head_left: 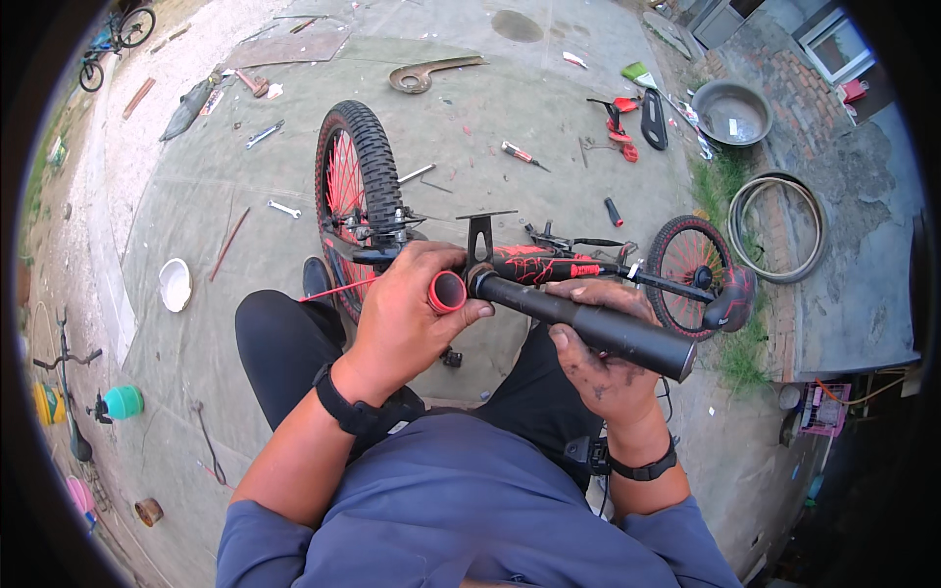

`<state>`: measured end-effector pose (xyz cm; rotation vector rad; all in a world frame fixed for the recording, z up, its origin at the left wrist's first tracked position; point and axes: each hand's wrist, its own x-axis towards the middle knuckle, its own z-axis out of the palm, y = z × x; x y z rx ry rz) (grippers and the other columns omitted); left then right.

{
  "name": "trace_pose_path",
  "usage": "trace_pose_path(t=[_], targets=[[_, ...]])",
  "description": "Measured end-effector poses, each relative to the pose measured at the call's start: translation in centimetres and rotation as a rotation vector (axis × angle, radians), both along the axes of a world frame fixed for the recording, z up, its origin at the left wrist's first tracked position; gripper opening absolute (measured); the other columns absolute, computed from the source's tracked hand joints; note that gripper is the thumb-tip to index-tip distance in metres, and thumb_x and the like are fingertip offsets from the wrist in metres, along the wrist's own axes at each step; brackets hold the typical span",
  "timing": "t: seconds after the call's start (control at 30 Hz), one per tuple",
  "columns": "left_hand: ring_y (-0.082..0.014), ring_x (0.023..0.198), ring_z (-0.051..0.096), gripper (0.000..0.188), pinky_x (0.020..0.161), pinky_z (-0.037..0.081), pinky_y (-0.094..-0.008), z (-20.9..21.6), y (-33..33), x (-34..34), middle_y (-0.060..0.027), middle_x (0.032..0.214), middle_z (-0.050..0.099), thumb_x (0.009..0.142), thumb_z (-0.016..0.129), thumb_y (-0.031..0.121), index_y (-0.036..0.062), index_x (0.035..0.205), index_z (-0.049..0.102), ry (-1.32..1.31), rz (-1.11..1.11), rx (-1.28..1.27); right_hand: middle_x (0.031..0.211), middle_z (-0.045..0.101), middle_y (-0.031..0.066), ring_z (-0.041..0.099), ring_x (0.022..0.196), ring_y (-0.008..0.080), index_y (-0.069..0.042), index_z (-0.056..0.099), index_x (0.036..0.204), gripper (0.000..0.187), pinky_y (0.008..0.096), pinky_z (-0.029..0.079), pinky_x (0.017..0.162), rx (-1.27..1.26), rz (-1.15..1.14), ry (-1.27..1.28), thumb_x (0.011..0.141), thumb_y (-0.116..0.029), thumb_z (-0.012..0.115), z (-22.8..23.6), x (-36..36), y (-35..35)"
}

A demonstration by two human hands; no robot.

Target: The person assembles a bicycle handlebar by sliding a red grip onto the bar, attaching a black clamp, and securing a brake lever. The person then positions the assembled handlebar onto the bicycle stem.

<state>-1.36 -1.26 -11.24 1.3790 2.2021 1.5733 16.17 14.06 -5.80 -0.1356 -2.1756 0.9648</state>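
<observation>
- Centre of frame: left hand [407, 314] closes its fingers round a red grip end [448, 291] by the small bicycle [510, 265].
- Right hand [598, 338] wraps the black tube [588, 325], lower right.
- Step judged: fitting tube to frame; next calls for aligned, steady push.

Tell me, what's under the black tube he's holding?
Under the black tube sits the right hand, its grip cupping it from below. Below that is a dark trouser leg. The ground there is covered.
</observation>
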Motion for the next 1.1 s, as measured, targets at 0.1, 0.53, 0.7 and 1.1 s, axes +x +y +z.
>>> trace_pose_path(t=[0.1,0.53,0.7,1.1], targets=[[-0.0299,0.099,0.070,0.047,0.086,0.056,-0.0380,0.0,-0.6,-2.3,-0.0142,0.110,0.070,0.078,0.092,0.019,0.0001,0.114,0.068,-0.048,0.124,0.099,0.108,0.074,0.0144,0.076,0.098,0.0263,0.001,0.064,0.117,0.040,0.0363,0.061,0.087,-0.033,-0.023,-0.043,0.081,0.005,0.081,0.3,-0.6,0.5],[-0.0142,0.102,0.067,0.052,0.091,0.054,-0.0281,-5.1,2.5,-14.5,-0.0091,0.116,0.071,0.097,0.077,0.020,-0.0070,0.137,0.059,-0.745,0.264,0.181,0.113,0.067,0.0132,0.073,0.104,0.0277,0.002,0.061,0.112,0.038,0.0387,0.060,0.092,-0.383,-0.059,-0.020,0.081,0.012,0.078,0.9,-4.0,3.1],[-0.0136,0.099,0.067,0.050,0.088,0.054,-0.0284,-5.3,4.2,-16.9,-0.0087,0.111,0.072,0.097,0.076,0.017,-0.0075,0.136,0.060,-0.665,0.325,0.072,0.111,0.067,0.0136,0.073,0.105,0.0290,0.002,0.061,0.112,0.034,0.0416,0.059,0.094,-0.382,-0.088,-0.071,0.082,0.011,0.076,2.1,-5.4,3.9],[-0.0139,0.077,0.062,0.018,0.064,0.051,-0.0323,-7.9,6.8,-24.2,-0.0041,0.089,0.069,0.093,0.076,0.018,0.0016,0.100,0.071,-0.973,0.161,-0.140,0.109,0.070,0.0191,0.070,0.097,0.0267,0.000,0.060,0.116,0.033,0.0378,0.060,0.082,-0.119,-0.139,-0.193,0.088,-0.004,0.077,3.1,-6.6,6.3]])
